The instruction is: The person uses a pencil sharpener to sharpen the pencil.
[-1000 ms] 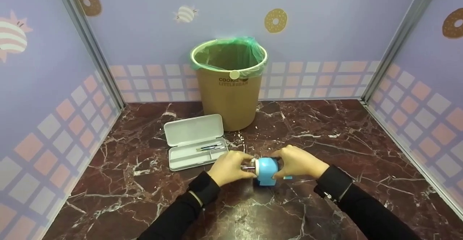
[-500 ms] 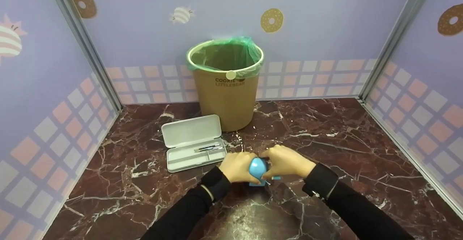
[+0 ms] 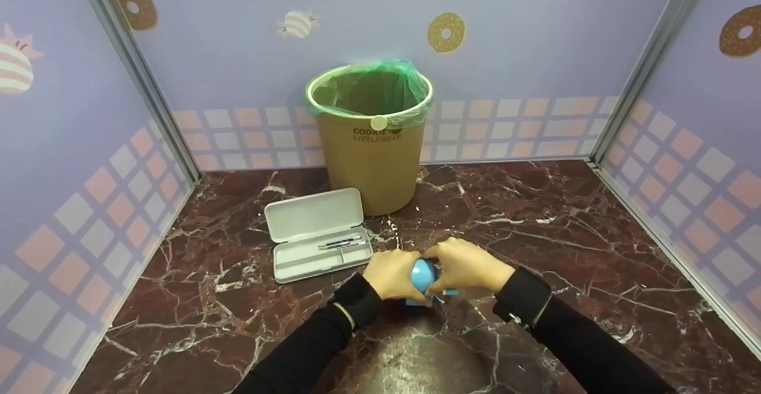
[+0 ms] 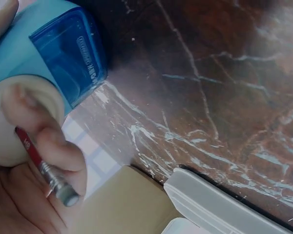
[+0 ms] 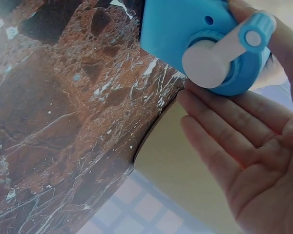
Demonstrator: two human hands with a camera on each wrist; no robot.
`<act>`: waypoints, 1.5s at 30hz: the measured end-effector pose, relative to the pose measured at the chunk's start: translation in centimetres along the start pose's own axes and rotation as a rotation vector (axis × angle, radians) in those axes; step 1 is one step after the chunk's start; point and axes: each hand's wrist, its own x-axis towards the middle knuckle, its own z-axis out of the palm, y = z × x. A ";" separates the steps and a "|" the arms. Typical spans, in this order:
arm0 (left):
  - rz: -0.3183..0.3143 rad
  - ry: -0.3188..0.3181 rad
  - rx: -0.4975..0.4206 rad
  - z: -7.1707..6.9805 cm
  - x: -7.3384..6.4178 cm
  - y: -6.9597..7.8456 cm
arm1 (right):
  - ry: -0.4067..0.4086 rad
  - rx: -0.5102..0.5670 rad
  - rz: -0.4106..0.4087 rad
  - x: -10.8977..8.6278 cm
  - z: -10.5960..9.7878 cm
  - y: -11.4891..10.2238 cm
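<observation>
A light blue crank pencil sharpener point(image 3: 423, 275) is between both hands, low over the marble-patterned tabletop. My left hand point(image 3: 392, 272) grips its front end, with fingers bent over the round cream-coloured face in the left wrist view. A red pencil point(image 4: 30, 148) sticks out of that face, its eraser end point(image 4: 68, 196) outward. On the sharpener's side shows a clear blue shavings drawer point(image 4: 71, 48). From the other end my right hand point(image 3: 469, 263) holds the body between thumb and fingers. Close by this hand is the white crank arm with a blue knob point(image 5: 258, 29).
An open grey pencil case point(image 3: 314, 216) lies to the left, several pencils point(image 3: 342, 243) in it. Behind stands a tan bin point(image 3: 371, 162) with a green liner. Patterned panels point(image 3: 535, 37) enclose the tabletop point(image 3: 535, 334).
My left hand has moved right and over the sharpener's front, hiding the pencil from the head view. The sharpener's visible side has narrowed there. My right hand keeps its hold.
</observation>
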 end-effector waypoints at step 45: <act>0.033 -0.017 -0.005 0.0 0.0 -0.1 | 0.193 0.044 -0.013 -6.1 0.3 -0.5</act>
